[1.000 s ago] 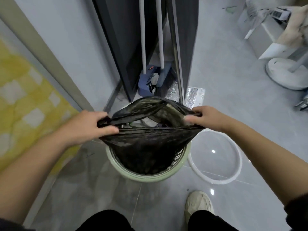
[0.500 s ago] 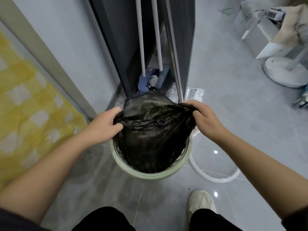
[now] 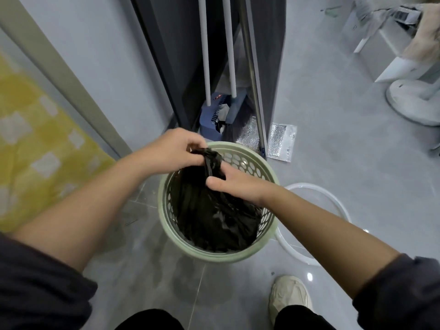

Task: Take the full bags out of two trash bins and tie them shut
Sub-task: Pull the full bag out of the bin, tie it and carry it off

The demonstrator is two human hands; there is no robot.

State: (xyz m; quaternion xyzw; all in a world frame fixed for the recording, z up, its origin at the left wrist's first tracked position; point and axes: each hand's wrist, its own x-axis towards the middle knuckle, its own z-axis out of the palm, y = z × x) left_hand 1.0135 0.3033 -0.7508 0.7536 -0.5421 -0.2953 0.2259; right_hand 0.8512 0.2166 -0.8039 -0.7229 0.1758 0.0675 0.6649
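Black trash bag (image 3: 214, 217) sits inside green perforated bin (image 3: 271, 179). Left hand (image 3: 173, 151) and right hand (image 3: 235, 184) both pinch its gathered neck with curled fingers.

One green bin (image 3: 215, 256), one black bag (image 3: 214, 217). Two hands: left hand (image 3: 171, 151), right hand (image 3: 238, 186). One white ring (image 3: 307, 185), two white poles (image 3: 204, 55), one shoe (image 3: 289, 296), one fan base (image 3: 412, 103).

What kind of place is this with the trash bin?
Probably a home, maybe a hallway corner: a blue dustpan and white handles stand in a narrow gap, and a round white base, likely a fan's, sits on the grey tiled floor.
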